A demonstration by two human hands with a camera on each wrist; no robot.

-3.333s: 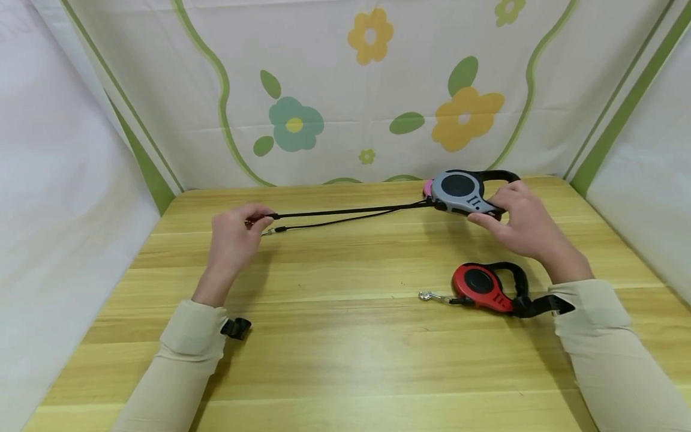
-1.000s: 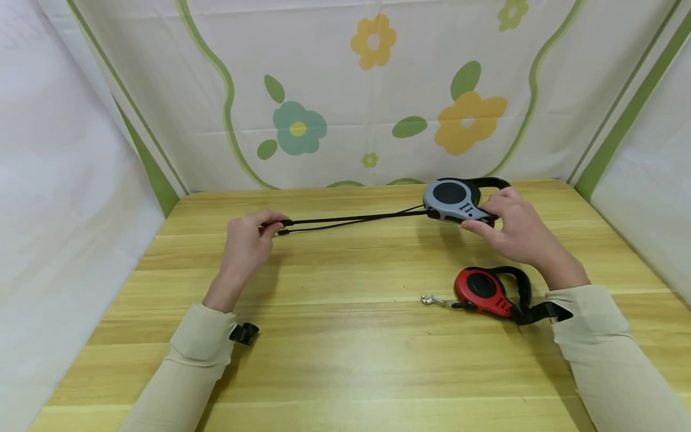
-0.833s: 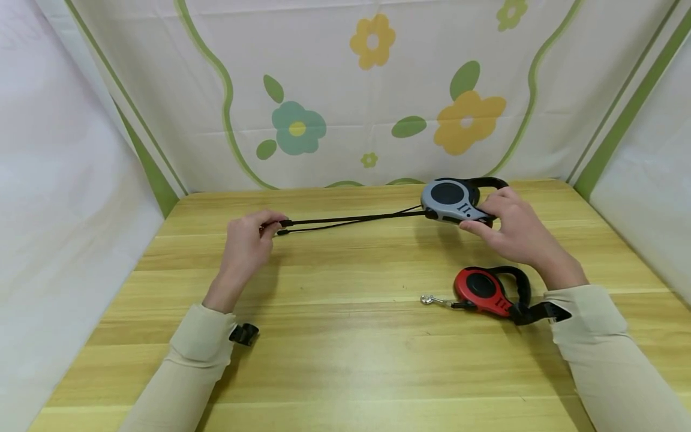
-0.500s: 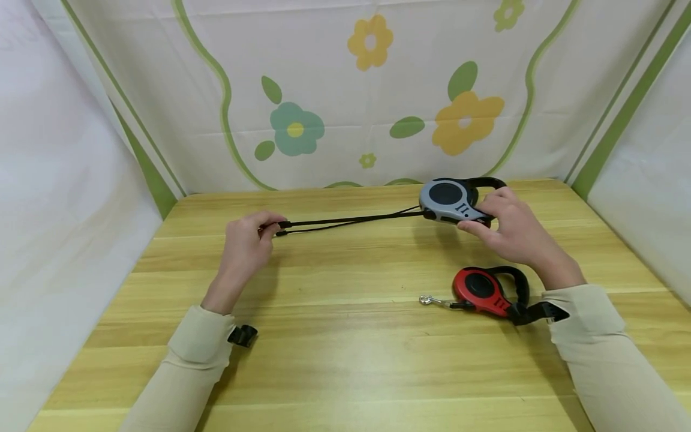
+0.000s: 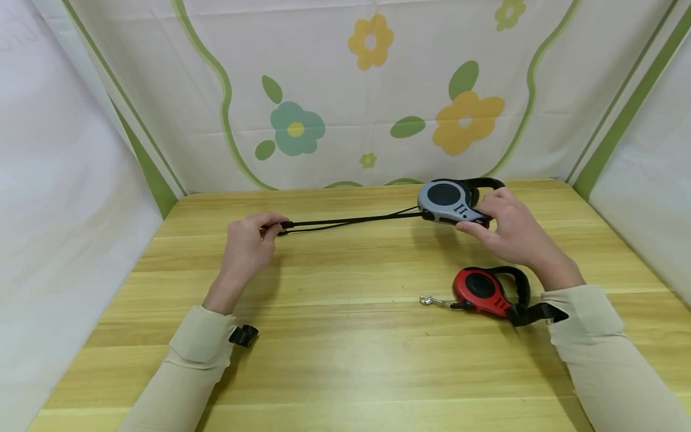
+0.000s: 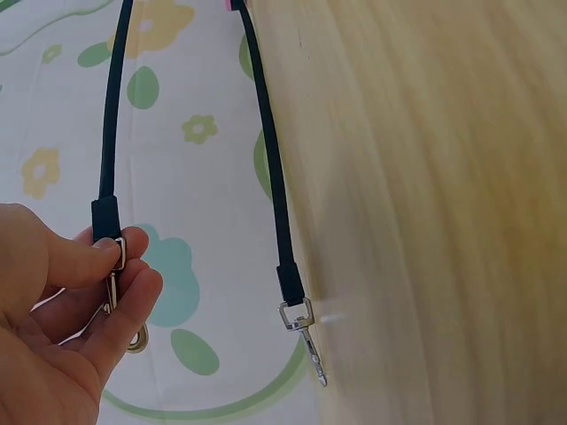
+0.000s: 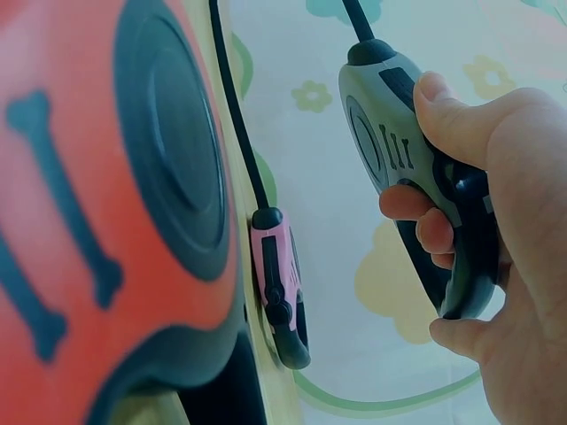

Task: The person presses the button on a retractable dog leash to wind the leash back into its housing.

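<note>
My right hand [image 5: 493, 216] grips a grey retractable leash housing [image 5: 445, 201] by its black handle, held just above the far right of the wooden table [image 5: 345, 360]; the thumb [image 7: 443, 111] lies on its edge. Its black strap [image 5: 351, 220] runs left to my left hand [image 5: 266, 230], which pinches the metal clip [image 6: 115, 258] at its end. A second black strap [image 6: 266, 150] runs alongside, and its clip [image 6: 306, 341] lies loose on the table. That strap leads to a pink housing [image 7: 276, 274] on the table behind the grey one, hidden in the head view.
A red retractable leash housing [image 5: 480, 288] with a black handle lies on the table near my right wrist, its silver clip [image 5: 426, 298] pointing left. Flowered cloth walls [image 5: 345, 108] close in the table at the back and both sides.
Since 3.3 s ago my left hand has moved right and the grey housing left and lower, so the strap between them is shorter. Over the last second little has moved.
</note>
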